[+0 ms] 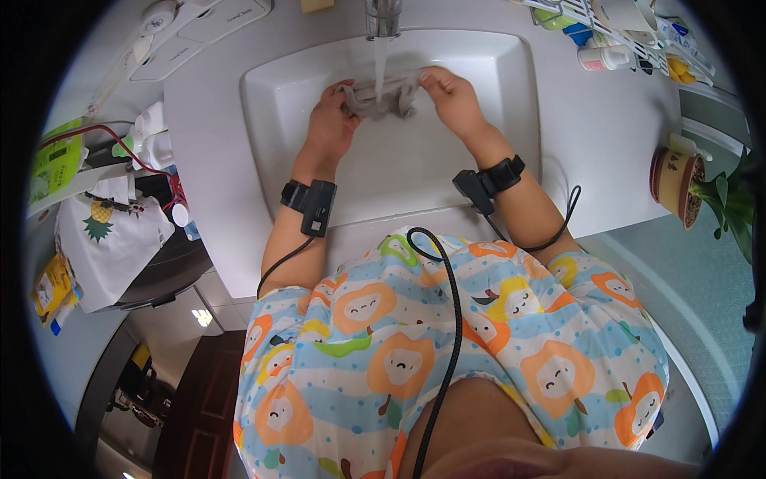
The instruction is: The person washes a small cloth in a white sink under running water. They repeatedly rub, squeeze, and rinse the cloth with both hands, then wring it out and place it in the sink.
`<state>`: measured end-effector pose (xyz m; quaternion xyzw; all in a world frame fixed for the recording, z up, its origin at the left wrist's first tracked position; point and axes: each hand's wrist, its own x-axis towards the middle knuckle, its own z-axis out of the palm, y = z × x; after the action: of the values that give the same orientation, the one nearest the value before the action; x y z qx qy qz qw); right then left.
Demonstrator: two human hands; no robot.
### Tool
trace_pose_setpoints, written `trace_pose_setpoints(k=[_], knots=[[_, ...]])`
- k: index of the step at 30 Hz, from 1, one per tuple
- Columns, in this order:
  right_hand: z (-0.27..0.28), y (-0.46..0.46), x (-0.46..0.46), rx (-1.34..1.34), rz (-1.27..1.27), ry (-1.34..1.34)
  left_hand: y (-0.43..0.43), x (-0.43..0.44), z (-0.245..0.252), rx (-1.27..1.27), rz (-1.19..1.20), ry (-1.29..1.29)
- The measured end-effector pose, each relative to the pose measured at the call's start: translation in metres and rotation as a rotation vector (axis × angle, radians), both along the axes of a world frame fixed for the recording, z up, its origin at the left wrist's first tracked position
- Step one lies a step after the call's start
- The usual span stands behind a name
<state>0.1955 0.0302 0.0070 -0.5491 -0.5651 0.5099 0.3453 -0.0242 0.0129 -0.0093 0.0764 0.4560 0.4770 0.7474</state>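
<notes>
A wet grey cloth (388,100) is stretched between my two hands, inside a white washbasin (419,173). My left hand (333,120) grips the cloth's left end. At its upper right end, the fingers of my right hand (450,99) pinch it. Water (380,69) runs from a chrome faucet (383,18) onto the middle of the cloth. The underside of the cloth hangs in loose folds above the basin floor.
Bottles (157,135) and a white cloth with a pineapple print (108,245) are at the left. A potted plant (679,185) stands at the counter's right edge, below a wire rack (634,30) of toiletries. Black cables (458,311) run from my wrist devices and down my front.
</notes>
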Motion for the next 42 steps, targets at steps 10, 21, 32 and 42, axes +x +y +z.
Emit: trace_pose_setpoints(k=[10, 21, 32, 42], knots=[[0.001, 0.010, 0.013, -0.623, -0.272, 0.222, -0.008, -0.007, 0.004, 0.113, -1.058, 0.880], [-0.020, 0.005, 0.018, -0.667, 0.096, 0.070, -0.002, -0.010, -0.007, -0.210, -0.481, 0.191], [-0.042, -0.024, -0.068, -0.044, -0.170, -0.036, -0.025, 0.072, -0.022, -0.123, 0.232, -0.270], [-0.012, -0.030, -0.070, -0.435, 0.089, 0.288, -0.022, 0.064, 0.018, -0.151, 0.150, -0.102]])
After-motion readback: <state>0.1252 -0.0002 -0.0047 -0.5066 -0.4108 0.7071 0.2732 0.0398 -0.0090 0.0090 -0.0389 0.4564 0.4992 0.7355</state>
